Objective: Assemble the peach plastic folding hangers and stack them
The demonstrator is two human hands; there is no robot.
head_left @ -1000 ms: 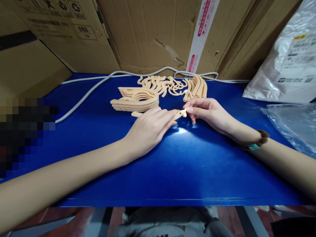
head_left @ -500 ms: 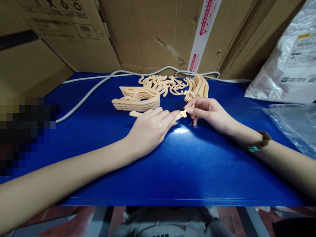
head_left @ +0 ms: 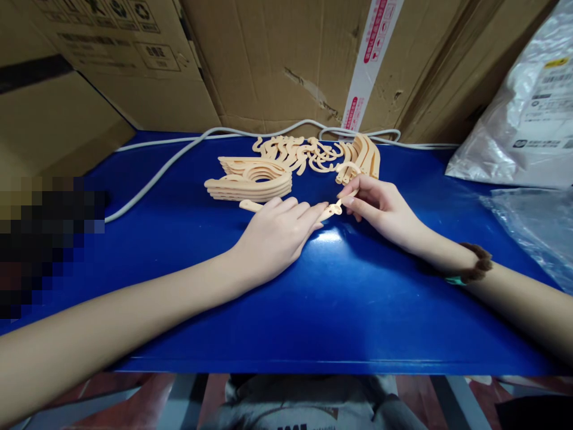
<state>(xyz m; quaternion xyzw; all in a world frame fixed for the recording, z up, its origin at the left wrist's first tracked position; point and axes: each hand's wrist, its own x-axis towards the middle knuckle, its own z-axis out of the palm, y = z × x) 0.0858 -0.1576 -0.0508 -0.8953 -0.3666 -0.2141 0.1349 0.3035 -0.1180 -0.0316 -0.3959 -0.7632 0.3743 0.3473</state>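
Observation:
My left hand [head_left: 282, 236] is closed round a beige plastic hanger arm [head_left: 249, 206] just above the blue table. One end of the arm sticks out to the left, and the other, with a hole in it, shows past the fingertips. My right hand [head_left: 380, 206] pinches a thin beige hanger hook [head_left: 348, 166] between thumb and fingers. The hook's lower end meets the arm's right end; whether they are locked together I cannot tell. Behind my left hand lies a stack of folded hangers [head_left: 248, 192].
Loose hooks [head_left: 286, 149] lie in a pile at the back, beside several curved hanger arms [head_left: 369, 154]. A white cable [head_left: 152, 182] runs along the rear of the blue table [head_left: 286, 328]. Cardboard boxes [head_left: 268, 65] stand behind. Plastic packaging [head_left: 514, 131] is at the right.
The hook in my right hand has turned, and more of its curve shows above the fingers. My left hand keeps its hold on the arm, and the view has shifted slightly.

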